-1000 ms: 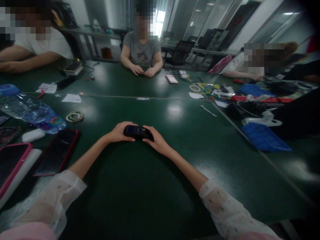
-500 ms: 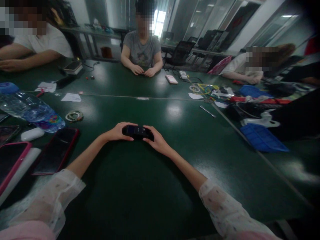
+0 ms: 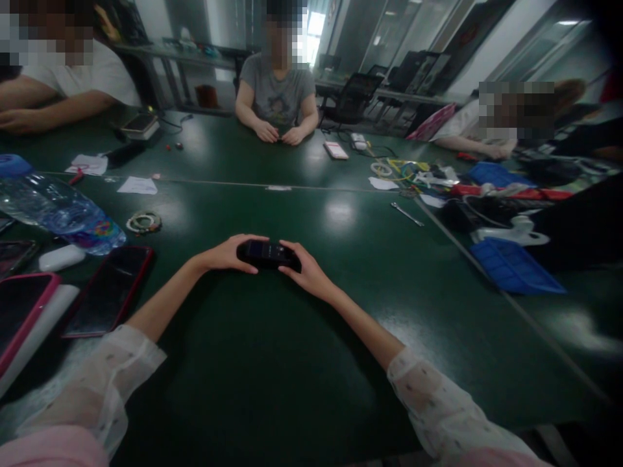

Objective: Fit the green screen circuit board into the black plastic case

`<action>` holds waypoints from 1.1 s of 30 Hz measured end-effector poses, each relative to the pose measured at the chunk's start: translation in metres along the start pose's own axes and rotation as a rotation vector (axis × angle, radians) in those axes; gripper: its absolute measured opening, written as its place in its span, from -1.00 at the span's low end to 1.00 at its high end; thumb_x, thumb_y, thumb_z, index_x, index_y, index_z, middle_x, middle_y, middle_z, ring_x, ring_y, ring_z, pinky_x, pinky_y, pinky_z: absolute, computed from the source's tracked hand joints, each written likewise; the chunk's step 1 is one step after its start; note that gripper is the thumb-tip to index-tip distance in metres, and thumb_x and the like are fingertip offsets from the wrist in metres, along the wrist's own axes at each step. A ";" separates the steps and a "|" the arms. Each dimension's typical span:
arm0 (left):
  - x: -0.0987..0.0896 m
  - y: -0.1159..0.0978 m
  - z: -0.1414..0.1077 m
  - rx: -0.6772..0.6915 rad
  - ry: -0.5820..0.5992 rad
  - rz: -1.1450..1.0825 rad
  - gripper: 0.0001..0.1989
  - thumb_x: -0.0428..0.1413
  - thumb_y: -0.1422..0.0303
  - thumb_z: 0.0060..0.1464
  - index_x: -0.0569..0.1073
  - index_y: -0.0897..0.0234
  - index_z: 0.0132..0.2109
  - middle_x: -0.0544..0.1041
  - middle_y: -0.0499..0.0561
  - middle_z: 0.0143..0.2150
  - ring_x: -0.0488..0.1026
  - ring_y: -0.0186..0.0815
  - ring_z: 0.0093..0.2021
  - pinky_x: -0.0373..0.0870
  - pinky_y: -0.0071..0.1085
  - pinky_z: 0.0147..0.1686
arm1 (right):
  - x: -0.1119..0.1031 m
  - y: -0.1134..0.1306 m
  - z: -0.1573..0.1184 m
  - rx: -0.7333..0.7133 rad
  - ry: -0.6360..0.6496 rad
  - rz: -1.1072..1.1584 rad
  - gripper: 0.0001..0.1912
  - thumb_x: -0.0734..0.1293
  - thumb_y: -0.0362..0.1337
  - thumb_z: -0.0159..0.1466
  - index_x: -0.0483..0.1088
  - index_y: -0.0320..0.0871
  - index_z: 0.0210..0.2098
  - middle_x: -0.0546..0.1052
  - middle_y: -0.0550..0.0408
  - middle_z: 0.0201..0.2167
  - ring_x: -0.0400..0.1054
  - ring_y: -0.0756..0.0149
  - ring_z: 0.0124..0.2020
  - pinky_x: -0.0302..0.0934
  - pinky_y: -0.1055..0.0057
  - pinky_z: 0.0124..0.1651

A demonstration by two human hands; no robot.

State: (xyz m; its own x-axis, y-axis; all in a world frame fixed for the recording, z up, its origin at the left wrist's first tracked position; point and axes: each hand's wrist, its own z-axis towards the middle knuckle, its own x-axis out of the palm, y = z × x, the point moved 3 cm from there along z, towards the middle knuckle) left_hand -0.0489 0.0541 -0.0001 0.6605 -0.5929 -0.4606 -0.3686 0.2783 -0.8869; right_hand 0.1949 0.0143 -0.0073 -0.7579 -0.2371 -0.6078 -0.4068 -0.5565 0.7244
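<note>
Moved since the earlier frame: the left thumb, its tip drawn slightly outward along the device; the whole view, shifted a little.

Landmark: one oblong black handheld device (image 3: 269, 255) with a dark upper face, between the hands over the glossy dark-green table (image 3: 272, 363); whether it touches the tabletop, cannot tell.

Items, left to right:
- Phone with pink rim (image 3: 22, 311), far left of the device and nearer the wearer.
- Clear plastic bottle (image 3: 58, 207), blue-capped, lying on its side, left of the device.
- Glossy white rounded case (image 3: 61, 257), just beside the bottle.
- Dark-screened phone with red edge (image 3: 109, 292), flat, left of the device and nearer the wearer.
- Ring-shaped beaded bracelets (image 3: 144, 222), left of the device and farther off.
- Left hand (image 3: 224, 254), narrowed, thumb and fingers gripping the device's left end.
- Right hand (image 3: 311, 274), likewise closed around its right end.
- Slim silver metal wrench (image 3: 407, 214), right of the device and farther off.
- Blue plastic tray (image 3: 516, 264), compartmented, well to the device's right.
</note>
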 end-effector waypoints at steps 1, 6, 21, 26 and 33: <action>-0.002 0.000 -0.001 0.004 0.036 -0.086 -0.17 0.34 0.21 -0.10 0.22 -0.04 0.31 0.27 0.07 0.33 0.20 -0.01 0.32 0.12 0.04 0.25 | 0.000 0.000 0.000 -0.001 0.000 0.000 -0.37 0.35 -0.23 0.30 0.08 0.05 0.30 0.35 -0.05 0.16 0.27 0.08 0.19 0.21 -0.07 0.22; -0.015 0.004 -0.007 0.140 -0.024 -0.492 -0.05 0.30 -0.01 -0.11 0.14 0.09 0.37 0.28 0.17 0.34 0.11 0.01 0.38 -0.05 -0.02 0.34 | -0.001 0.001 0.000 0.009 0.004 0.001 -0.38 0.34 -0.22 0.31 0.09 0.04 0.30 0.35 -0.05 0.17 0.28 0.10 0.18 0.22 -0.04 0.22; -0.007 -0.022 0.000 0.083 -0.125 -0.081 -0.85 0.27 0.25 0.04 0.61 0.12 -0.21 0.50 -0.01 0.15 0.21 -0.06 0.33 0.01 0.09 0.31 | -0.001 0.001 0.001 -0.011 -0.005 -0.007 -0.38 0.35 -0.24 0.30 0.10 0.04 0.29 0.35 -0.04 0.17 0.27 0.11 0.19 0.21 -0.01 0.22; -0.013 -0.009 0.001 0.102 -0.362 -0.035 -0.88 0.28 0.24 0.03 0.60 0.17 -0.32 0.61 0.03 -0.08 0.36 -0.08 0.21 0.15 0.05 0.24 | 0.000 0.001 0.001 -0.004 0.002 -0.003 -0.38 0.35 -0.23 0.30 0.09 0.04 0.29 0.34 -0.04 0.18 0.26 0.10 0.20 0.20 -0.04 0.23; -0.027 0.012 -0.004 0.018 -0.692 -0.169 -0.74 0.27 0.14 0.03 0.59 0.25 -0.25 0.62 0.12 -0.14 0.54 -0.12 -0.06 0.37 -0.13 0.07 | -0.002 0.004 -0.001 0.013 0.018 -0.001 -0.38 0.34 -0.24 0.31 0.08 0.06 0.30 0.34 -0.03 0.18 0.27 0.10 0.20 0.22 -0.05 0.22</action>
State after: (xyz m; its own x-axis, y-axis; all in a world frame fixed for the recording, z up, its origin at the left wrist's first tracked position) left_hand -0.0730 0.0703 0.0021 0.9737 -0.0148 -0.2275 -0.2173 0.2413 -0.9458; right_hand 0.1954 0.0124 -0.0036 -0.7485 -0.2507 -0.6139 -0.4142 -0.5463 0.7280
